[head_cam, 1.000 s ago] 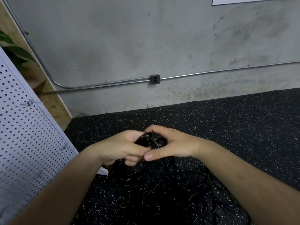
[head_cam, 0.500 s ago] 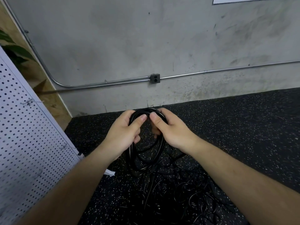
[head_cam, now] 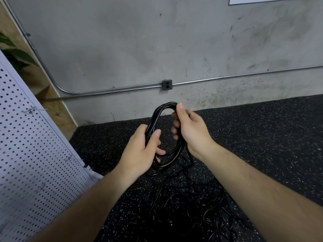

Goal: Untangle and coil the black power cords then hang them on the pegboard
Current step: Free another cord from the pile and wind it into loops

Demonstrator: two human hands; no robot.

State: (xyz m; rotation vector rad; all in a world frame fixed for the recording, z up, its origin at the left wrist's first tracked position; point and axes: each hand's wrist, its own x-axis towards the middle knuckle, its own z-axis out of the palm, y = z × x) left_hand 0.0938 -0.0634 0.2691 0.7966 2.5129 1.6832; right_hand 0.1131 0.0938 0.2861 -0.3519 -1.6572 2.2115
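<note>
Now both hands hold one coiled black cord (head_cam: 156,117) upright between them, its loops bunched into a tall oval. The left hand (head_cam: 139,154) wraps the coil's lower left side. Its thumb (head_cam: 153,139) lies nearly straight across the front of the strands, while the other fingers curl in behind, their tips showing inside the loop just below the thumb. The right hand (head_cam: 191,135) grips the upper right side. Its thumb presses up along the top arc and its remaining fingers (head_cam: 175,127) are curled tightly round the strands, knuckles facing into the loop. Neither hand is spread; both are closed snugly on the cord. Below the right wrist a strand drops from the coil toward the tangle of cords (head_cam: 192,208) lying on the speckled floor (head_cam: 262,137), well beneath the fingers. To the left of the left hand, apart from it, leans the white pegboard (head_cam: 26,154).
</note>
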